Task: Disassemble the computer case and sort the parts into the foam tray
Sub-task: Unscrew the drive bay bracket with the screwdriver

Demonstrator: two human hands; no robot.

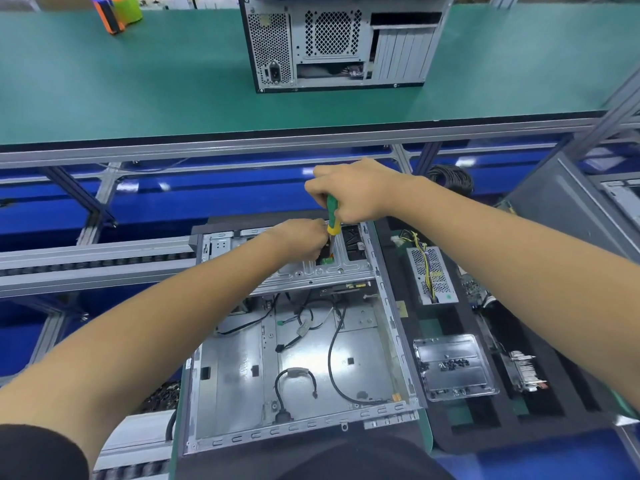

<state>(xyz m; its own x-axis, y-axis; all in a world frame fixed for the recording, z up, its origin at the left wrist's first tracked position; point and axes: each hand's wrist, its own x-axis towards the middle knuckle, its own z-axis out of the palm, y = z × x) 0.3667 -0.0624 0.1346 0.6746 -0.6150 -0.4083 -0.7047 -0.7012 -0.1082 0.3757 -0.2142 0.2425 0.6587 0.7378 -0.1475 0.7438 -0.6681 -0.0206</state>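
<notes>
An open computer case (242, 368) lies flat in front of me, its bare metal floor crossed by loose black cables. My right hand (356, 192) grips a green and yellow screwdriver (333, 216), held upright with its tip down in the drive bracket (329, 270) at the case's far end. My left hand (301, 237) is curled right beside the shaft on that bracket; what its fingers hold is hidden. To the right lies the black foam tray (485, 320) with a power supply (431, 275), a metal plate carrying several screws (453, 365), and a heatsink part (524, 372).
A second closed computer case (339, 43) stands on the green upper shelf (138, 81). An orange and green object (116, 12) sits at the shelf's far left. Aluminium frame rails and a roller conveyor (97, 261) run to the left. A coil of black cable (450, 178) lies behind the tray.
</notes>
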